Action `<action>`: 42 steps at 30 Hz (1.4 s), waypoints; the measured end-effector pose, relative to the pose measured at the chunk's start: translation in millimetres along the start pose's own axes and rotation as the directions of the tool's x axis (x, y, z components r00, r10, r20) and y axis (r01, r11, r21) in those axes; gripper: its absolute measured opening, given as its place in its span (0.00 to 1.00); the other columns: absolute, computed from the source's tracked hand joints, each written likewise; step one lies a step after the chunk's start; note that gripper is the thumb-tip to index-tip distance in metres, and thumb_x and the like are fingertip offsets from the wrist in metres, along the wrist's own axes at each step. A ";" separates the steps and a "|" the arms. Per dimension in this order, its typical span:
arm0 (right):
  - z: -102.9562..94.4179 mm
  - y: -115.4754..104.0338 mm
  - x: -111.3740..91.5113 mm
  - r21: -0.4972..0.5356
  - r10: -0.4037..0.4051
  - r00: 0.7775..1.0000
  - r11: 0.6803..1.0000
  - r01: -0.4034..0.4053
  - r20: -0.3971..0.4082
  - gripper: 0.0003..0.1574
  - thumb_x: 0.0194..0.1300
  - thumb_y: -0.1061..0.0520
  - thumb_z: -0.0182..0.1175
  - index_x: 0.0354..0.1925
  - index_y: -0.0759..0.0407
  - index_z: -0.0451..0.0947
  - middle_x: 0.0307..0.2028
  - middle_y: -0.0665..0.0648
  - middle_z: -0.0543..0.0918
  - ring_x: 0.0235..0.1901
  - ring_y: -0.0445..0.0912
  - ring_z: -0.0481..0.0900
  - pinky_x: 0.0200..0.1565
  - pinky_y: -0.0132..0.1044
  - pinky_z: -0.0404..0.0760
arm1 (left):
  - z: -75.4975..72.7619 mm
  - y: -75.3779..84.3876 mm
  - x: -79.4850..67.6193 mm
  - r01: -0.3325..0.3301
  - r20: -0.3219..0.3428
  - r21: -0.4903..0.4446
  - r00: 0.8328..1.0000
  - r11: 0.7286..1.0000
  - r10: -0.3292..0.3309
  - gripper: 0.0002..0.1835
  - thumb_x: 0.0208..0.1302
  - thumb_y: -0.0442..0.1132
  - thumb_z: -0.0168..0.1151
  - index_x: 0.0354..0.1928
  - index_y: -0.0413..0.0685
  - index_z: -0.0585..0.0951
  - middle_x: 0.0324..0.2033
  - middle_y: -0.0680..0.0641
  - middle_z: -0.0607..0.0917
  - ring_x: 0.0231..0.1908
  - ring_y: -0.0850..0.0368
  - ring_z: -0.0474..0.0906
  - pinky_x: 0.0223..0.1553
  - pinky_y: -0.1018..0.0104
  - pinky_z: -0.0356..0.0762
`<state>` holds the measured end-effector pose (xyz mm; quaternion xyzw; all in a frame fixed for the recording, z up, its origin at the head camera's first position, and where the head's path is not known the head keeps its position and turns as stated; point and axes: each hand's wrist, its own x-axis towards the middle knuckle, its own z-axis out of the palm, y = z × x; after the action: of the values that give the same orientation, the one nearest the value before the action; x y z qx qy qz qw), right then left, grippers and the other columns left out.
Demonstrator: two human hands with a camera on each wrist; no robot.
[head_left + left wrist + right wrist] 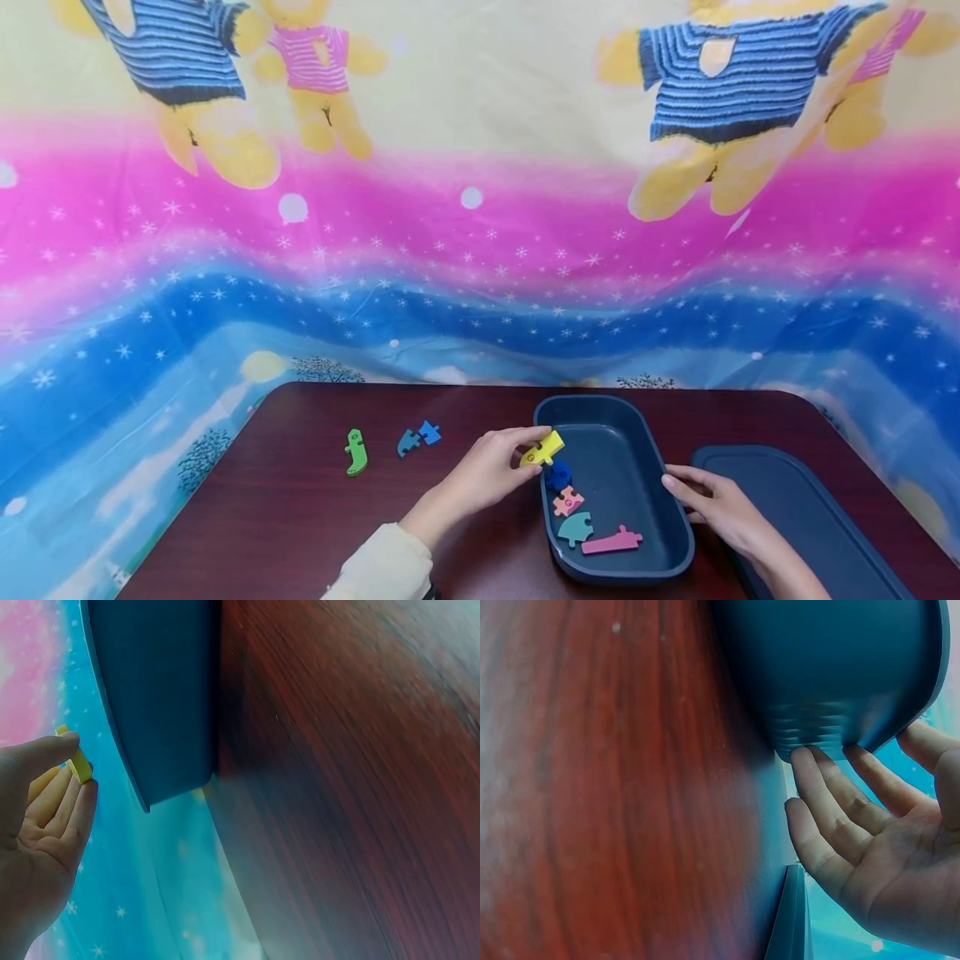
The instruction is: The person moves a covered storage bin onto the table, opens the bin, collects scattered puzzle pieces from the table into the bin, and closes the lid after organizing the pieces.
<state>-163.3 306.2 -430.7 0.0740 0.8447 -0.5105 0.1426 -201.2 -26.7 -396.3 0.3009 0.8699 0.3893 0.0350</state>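
My left hand (491,467) pinches a yellow puzzle piece (547,448) between thumb and fingers, over the left rim of a dark blue-grey plastic container (622,467). In the left wrist view the yellow piece (80,765) shows edge-on at the fingertips. Along the container's left side lie a dark blue piece (558,476), an orange-pink piece (567,502), a teal piece (576,528) and a long pink piece (612,541). My right hand (712,504) touches the container's right side. From the right wrist, its fairly straight fingers (829,814) rest against the outer wall.
On the dark wooden table (300,533), to the left, lie a green puzzle piece (357,452), a teal piece (408,442) and a blue piece (430,432). A flat dark lid (795,508) lies right of the container. A printed cloth (480,250) hangs behind the table.
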 end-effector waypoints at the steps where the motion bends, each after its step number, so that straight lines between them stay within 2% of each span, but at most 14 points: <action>1: 0.0 0.2 0.2 0.000 0.002 1.000 1.000 -0.002 0.000 0.47 0.72 0.37 0.55 0.69 0.74 0.61 0.56 0.74 0.76 0.47 0.56 0.82 0.44 0.48 0.83 | 1.4 1.0 0.7 -0.004 0.003 -0.001 1.000 1.000 0.004 0.28 0.65 0.33 0.67 0.67 0.50 0.75 0.59 0.51 0.80 0.50 0.63 0.79 0.46 0.70 0.80; 8: -0.3 1.6 1.2 0.000 0.007 1.000 1.000 -0.007 -0.004 0.47 0.72 0.37 0.55 0.69 0.74 0.61 0.56 0.74 0.76 0.48 0.56 0.82 0.44 0.47 0.83 | 12.3 9.5 5.0 -0.028 0.038 0.003 0.999 1.000 0.028 0.27 0.65 0.33 0.67 0.66 0.52 0.76 0.59 0.53 0.80 0.47 0.67 0.78 0.44 0.72 0.80; 17: 0.0 1.3 1.3 0.000 0.011 1.000 1.000 -0.011 -0.002 0.48 0.72 0.37 0.55 0.69 0.74 0.61 0.58 0.75 0.75 0.48 0.57 0.82 0.44 0.48 0.83 | 26.9 22.3 9.2 -0.059 0.074 0.005 0.996 0.998 0.059 0.27 0.64 0.34 0.68 0.65 0.54 0.77 0.58 0.56 0.81 0.53 0.66 0.77 0.48 0.74 0.78; 20: 0.5 1.0 1.5 0.004 0.010 1.000 1.000 -0.010 -0.005 0.48 0.72 0.37 0.55 0.69 0.74 0.61 0.58 0.75 0.75 0.48 0.56 0.82 0.44 0.47 0.83 | 32.6 26.2 10.7 -0.053 0.087 -0.018 0.995 0.998 0.054 0.27 0.64 0.34 0.68 0.65 0.57 0.78 0.56 0.56 0.81 0.45 0.67 0.80 0.42 0.75 0.79; 24: 1.4 0.3 1.7 0.006 0.010 1.000 1.000 -0.010 -0.011 0.48 0.72 0.37 0.55 0.69 0.75 0.61 0.57 0.75 0.75 0.48 0.56 0.82 0.44 0.47 0.83 | 40.3 30.5 13.1 -0.071 0.097 -0.018 0.993 0.997 0.072 0.25 0.64 0.35 0.68 0.63 0.58 0.79 0.55 0.57 0.82 0.42 0.70 0.79 0.40 0.77 0.78; 26: 1.5 0.1 1.9 0.002 0.012 1.000 1.000 -0.012 -0.012 0.49 0.72 0.36 0.55 0.69 0.74 0.61 0.57 0.75 0.75 0.47 0.56 0.82 0.44 0.47 0.83 | 43.9 32.5 14.5 -0.097 0.102 0.018 0.990 0.995 0.095 0.25 0.64 0.37 0.68 0.63 0.58 0.79 0.55 0.58 0.82 0.48 0.72 0.77 0.44 0.78 0.77; 30: 1.8 0.8 2.1 0.000 0.016 1.000 1.000 -0.016 -0.013 0.49 0.71 0.36 0.55 0.69 0.74 0.62 0.55 0.74 0.77 0.47 0.56 0.82 0.44 0.47 0.83 | 50.0 36.2 16.1 -0.114 0.143 0.037 0.984 0.993 0.108 0.24 0.65 0.37 0.68 0.63 0.58 0.79 0.55 0.59 0.82 0.49 0.72 0.77 0.44 0.79 0.76; 34: 1.9 2.1 2.7 0.002 0.016 1.000 1.000 -0.016 -0.016 0.48 0.72 0.36 0.55 0.69 0.74 0.62 0.55 0.73 0.77 0.47 0.56 0.82 0.43 0.47 0.83 | 54.6 38.2 17.5 -0.115 0.167 0.045 0.980 0.992 0.106 0.24 0.65 0.37 0.67 0.63 0.58 0.79 0.55 0.59 0.82 0.49 0.72 0.77 0.45 0.79 0.76; 42: 1.2 2.2 3.1 0.004 0.006 1.000 1.000 -0.006 -0.014 0.48 0.72 0.36 0.55 0.69 0.75 0.61 0.56 0.74 0.76 0.47 0.56 0.82 0.44 0.47 0.83 | 61.0 35.8 19.1 -0.101 0.170 0.033 0.981 0.994 0.094 0.23 0.66 0.39 0.67 0.63 0.59 0.79 0.54 0.59 0.82 0.47 0.73 0.77 0.43 0.80 0.75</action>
<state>-165.4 306.1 -434.1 0.0806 0.8445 -0.5112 0.1379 -181.1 42.3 -410.4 0.3756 0.8558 0.3459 0.0828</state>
